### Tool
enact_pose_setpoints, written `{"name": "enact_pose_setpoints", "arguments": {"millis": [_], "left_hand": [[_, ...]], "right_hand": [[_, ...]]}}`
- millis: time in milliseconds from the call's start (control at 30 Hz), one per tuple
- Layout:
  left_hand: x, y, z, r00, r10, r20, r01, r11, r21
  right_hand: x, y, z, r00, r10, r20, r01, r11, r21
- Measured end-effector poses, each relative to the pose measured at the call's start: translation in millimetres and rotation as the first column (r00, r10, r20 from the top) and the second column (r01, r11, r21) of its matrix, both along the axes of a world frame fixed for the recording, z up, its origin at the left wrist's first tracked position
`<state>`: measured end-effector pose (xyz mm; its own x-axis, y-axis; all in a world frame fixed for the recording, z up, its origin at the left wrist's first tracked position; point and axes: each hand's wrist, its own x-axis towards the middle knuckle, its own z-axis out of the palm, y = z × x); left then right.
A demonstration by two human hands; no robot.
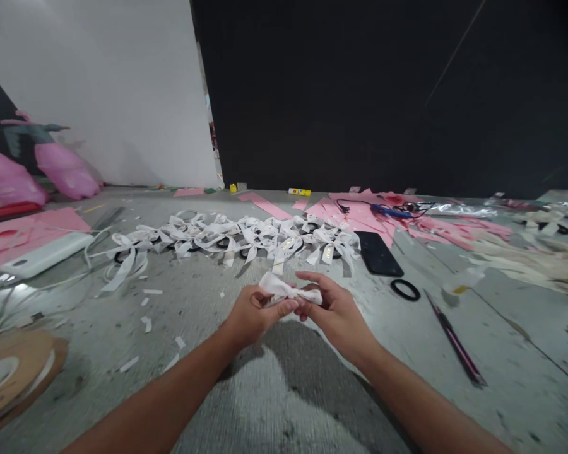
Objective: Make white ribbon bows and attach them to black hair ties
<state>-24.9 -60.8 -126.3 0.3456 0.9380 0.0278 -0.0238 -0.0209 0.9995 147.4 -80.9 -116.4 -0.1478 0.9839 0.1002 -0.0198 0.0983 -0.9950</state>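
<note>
Nearest, at the left edge, a flat roll of tape (9, 375) on a brown card disc, lying on rough grey concrete floor (274, 391); just above mid-floor, left hand (253, 315) and right hand (334, 309) meeting over a dark shadow, fingers curled in, fingertips of both pinched on a small white ribbon (288, 291), held between them clear of the floor; crumpled, soft, folded into loops; no lettering legible on it.

To the right, a thin dark stick with a pink stripe (454, 343) lying slantwise; near it a black ring (405, 289), plain and round; beyond that a black phone (377, 253), flat, screen dark.

Around, small white ribbon scraps (146, 323) scattered on the concrete.

Further out, a long row of finished white bows (246, 239), glossy, some with gold print too small to read, several with black rings under them; at left a white oblong box (47, 253) with a cable.

Beyond, pink paper sheets (360, 214), flat and angular; on them a blue-handled tool (390, 211) with black cord; a small yellow object (300, 192), label unreadable.

Farthest, a white wall (123, 82), a black wall (383, 94), pink bags (66, 170) at left.
</note>
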Motion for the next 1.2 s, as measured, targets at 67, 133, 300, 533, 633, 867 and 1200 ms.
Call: {"name": "enact_pose_setpoints", "arguments": {"millis": [67,133,300,533,633,867,1200], "left_hand": [[5,-2,-1.1,0.996,0.044,0.073,-0.040,0.997,-0.061],[8,-3,-2.5,0.990,0.098,0.106,-0.089,0.992,-0.087],[8,1,-10.7,0.979,0.186,0.083,-0.175,0.977,-0.120],[5,6,-11.0,0.952,0.289,0.105,-0.270,0.948,-0.167],[3,5,-10.4,0.980,0.192,0.057,-0.185,0.976,-0.115],[3,0,-10.0,0.995,0.074,0.070,-0.070,0.996,-0.061],[4,0,-3.2,0.971,0.218,0.097,-0.210,0.974,-0.082]], "right_hand": [[-2,-2,-0.7,0.999,-0.025,0.033,0.025,1.000,0.016],[-4,-2,-2.9,0.998,-0.038,0.046,0.037,0.999,0.024],[-8,-3,-8.2,1.000,0.001,0.004,-0.001,1.000,-0.012],[-6,-4,-12.5,0.993,0.117,0.006,-0.117,0.993,-0.016],[-5,-5,-11.1,0.996,0.066,0.061,-0.068,0.997,0.036],[-6,-5,-4.3,0.965,-0.149,0.217,0.126,0.985,0.114],[-3,-4,-13.6,0.917,-0.097,0.387,0.007,0.974,0.226]]}}
